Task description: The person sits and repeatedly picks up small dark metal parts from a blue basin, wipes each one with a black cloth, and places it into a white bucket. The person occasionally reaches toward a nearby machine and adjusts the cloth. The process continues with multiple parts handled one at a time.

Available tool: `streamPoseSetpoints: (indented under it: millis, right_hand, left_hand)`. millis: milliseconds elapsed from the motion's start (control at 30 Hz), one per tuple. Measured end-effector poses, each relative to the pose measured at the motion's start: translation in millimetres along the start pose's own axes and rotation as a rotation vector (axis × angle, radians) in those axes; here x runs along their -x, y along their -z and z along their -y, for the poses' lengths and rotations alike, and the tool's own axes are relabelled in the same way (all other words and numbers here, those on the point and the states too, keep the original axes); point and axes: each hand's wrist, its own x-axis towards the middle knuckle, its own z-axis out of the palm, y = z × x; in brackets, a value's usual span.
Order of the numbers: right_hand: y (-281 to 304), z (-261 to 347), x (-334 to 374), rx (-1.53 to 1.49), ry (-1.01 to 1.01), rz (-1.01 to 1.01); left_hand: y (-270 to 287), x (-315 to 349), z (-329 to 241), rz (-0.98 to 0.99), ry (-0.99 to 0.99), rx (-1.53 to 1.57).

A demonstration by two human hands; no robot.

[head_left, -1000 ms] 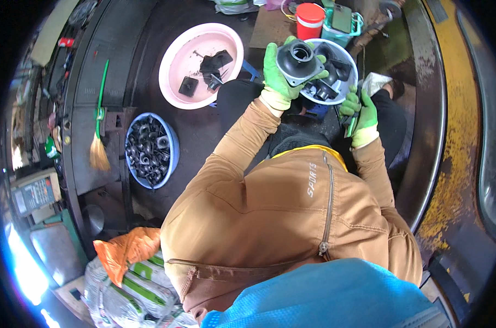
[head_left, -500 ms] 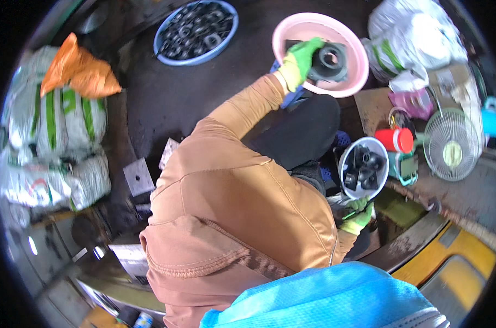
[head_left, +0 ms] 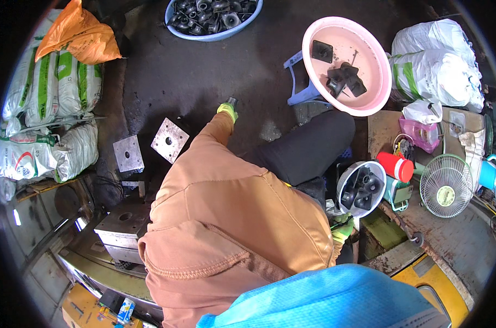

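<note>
My left hand (head_left: 227,111), in a yellow-green glove, is out over the dark floor. Its fingers close on a dark grey part (head_left: 232,101), of which just a short end shows. My right hand (head_left: 343,229), gloved alike, is beside a white bucket (head_left: 380,186) holding several black flanged rubber-like parts (head_left: 362,183). A thin dark stick-like tool (head_left: 341,222) is in its closed fingers, partly hidden. Ahead on the right, a pink basin (head_left: 383,82) contains a few more black pieces (head_left: 343,76), some with square flanges.
A blue basin (head_left: 212,37) full of black parts sits far ahead. The pink basin rests on a blue stool (head_left: 300,94). Metal plates (head_left: 169,140) and a steel block (head_left: 125,227) lie leftward, near stacked sacks (head_left: 45,87). A fan (head_left: 446,186) and red jug (head_left: 395,167) stand right.
My left hand has left the pink basin and swung left and back toward me, with a dark part in it. The view has shifted; my right hand stays by the white bucket.
</note>
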Motion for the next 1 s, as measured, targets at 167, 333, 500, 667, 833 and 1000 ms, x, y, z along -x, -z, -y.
streamPoseSetpoints:
  millis: [167,333,500,667,833,1000]
  right_hand:
    - [1,2,3,0.049,-0.017,-0.03]
    - [-3,5,5,-0.003,-0.066,-0.01]
    - [-5,4,6,-0.035,-0.092,0.001]
    - [-5,3,6,-0.061,-0.113,0.01]
    - [-6,0,5,-0.07,-0.126,0.019]
    - [-9,-2,4,-0.087,-0.142,0.035]
  left_hand:
    - [-48,-82,38,-0.178,0.035,0.077]
    - [-40,-130,20,-0.005,0.425,0.814]
    - [59,-74,-14,0.2,0.294,-0.014]
    - [155,-55,-32,0.257,0.174,-0.035]
    - [249,-112,-40,-0.224,0.201,-0.017]
    - [345,-177,-28,-0.611,-0.001,0.457]
